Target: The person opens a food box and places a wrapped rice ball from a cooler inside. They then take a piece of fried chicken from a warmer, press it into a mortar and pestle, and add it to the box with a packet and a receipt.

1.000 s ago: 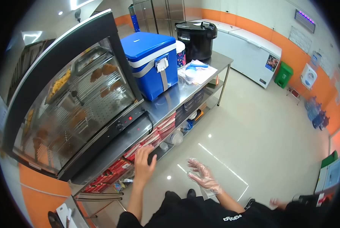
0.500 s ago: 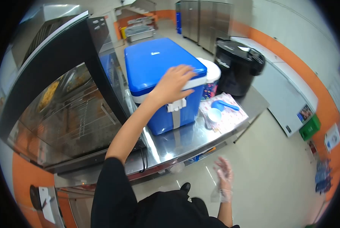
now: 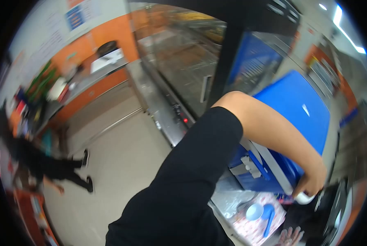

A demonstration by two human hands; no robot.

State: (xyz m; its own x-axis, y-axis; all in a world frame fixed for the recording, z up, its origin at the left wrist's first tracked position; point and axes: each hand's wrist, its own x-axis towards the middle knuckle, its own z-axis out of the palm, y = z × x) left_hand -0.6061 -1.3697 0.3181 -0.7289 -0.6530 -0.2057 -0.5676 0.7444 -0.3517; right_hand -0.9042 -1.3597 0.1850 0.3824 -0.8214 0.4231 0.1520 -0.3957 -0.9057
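The blue cooler box [image 3: 254, 181] stands on the steel counter, its blue lid [image 3: 294, 106] uppermost and a white latch [image 3: 246, 167] on the front. My bare left arm reaches across the lid. At the far corner, my left hand [image 3: 313, 180] curls its fingers over the lid's edge, just above a white-topped tub [image 3: 304, 199] that it partly hides. My right hand [image 3: 290, 237], in a clear plastic glove, is low in view with its fingers spread, holding nothing. Near it a light blue cup [image 3: 254, 212] and a blue scoop [image 3: 269, 219] lie on a patterned cloth [image 3: 249, 231].
A glass-fronted display warmer [image 3: 183, 53] with food trays stands beside the cooler. Another person in dark clothes [image 3: 40, 162] stands at far left by a side counter [image 3: 83, 76] with a cutting board. A black appliance [image 3: 327, 213] is at lower right, blurred.
My view has swung left and tilted, bringing the other person into sight. My left hand has gone from resting over the lid's front edge to curling round its far corner.
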